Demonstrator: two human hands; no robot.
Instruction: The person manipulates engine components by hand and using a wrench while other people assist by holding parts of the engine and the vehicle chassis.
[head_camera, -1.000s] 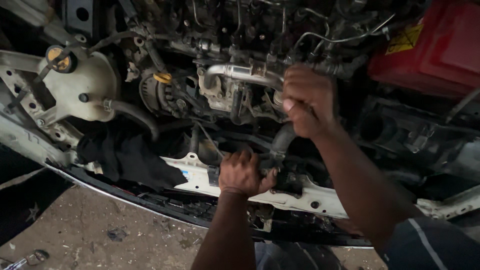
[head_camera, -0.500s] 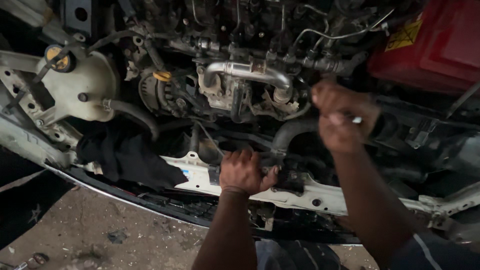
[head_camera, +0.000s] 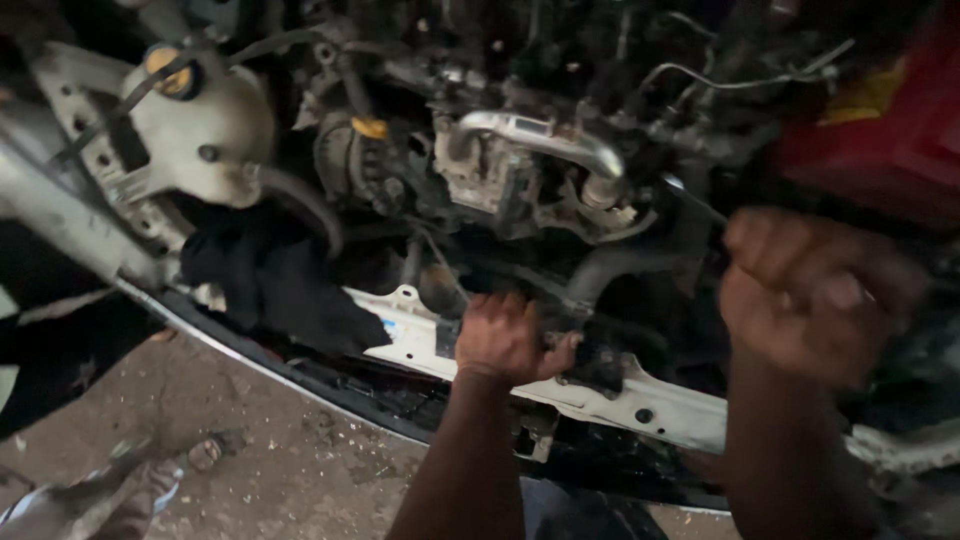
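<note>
Up at your far left sits the cream coolant reservoir (head_camera: 205, 130) with its yellow cap (head_camera: 165, 58) and a black hose (head_camera: 300, 200) curving off its right side. Just below it a black rag (head_camera: 270, 280) is draped over the car's front edge. A yellow dipstick handle (head_camera: 370, 128) shows near the middle, and a curved silver metal pipe (head_camera: 545, 140) arches to its right. At top right you have a red cover (head_camera: 890, 140). Dusty concrete floor (head_camera: 280, 470) lies below, with a sandalled foot (head_camera: 205, 452) at lower left.
</note>
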